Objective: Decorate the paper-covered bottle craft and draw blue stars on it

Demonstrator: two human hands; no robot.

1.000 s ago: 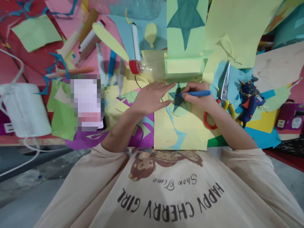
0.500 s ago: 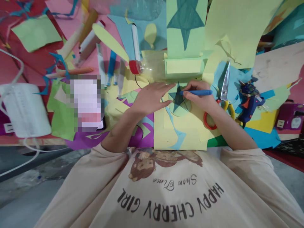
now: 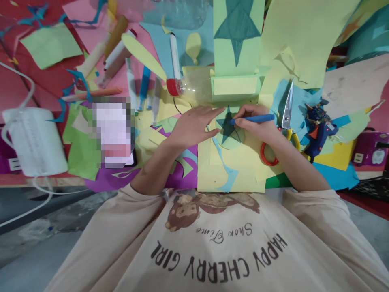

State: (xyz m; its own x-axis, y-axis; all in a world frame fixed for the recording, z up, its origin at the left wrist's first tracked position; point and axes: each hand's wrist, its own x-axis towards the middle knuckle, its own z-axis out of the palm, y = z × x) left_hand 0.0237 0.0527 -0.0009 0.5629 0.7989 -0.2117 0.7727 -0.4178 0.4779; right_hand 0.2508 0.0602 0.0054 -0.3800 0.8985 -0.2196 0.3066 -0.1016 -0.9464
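My right hand [image 3: 258,121] is closed around a blue marker [image 3: 258,118], its tip against a small star [image 3: 227,129] coloured dark blue-green. The star is on a rounded piece of light green paper [image 3: 234,142], which lies over a yellow sheet [image 3: 237,162]. My left hand [image 3: 196,125] rests flat at the left of the star, thumb and fingers apart, the fingertips near the edge of the green piece. A thin blue paper strip [image 3: 223,160] runs down the yellow sheet below the star. Scissors [image 3: 287,109] with red and yellow handles lie partly under my right forearm.
Above my hands lies a clear plastic bottle [image 3: 194,85] with a red cap; a larger star [image 3: 237,28] is beyond it. Several markers [image 3: 144,87] lie at the left, near a phone [image 3: 114,129] and a white device [image 3: 39,142]. A blue glue gun [image 3: 320,138] is at the right.
The marker in my right hand has shifted slightly to the right. The star's lower right part looks more filled with colour. My left hand stays in about the same place.
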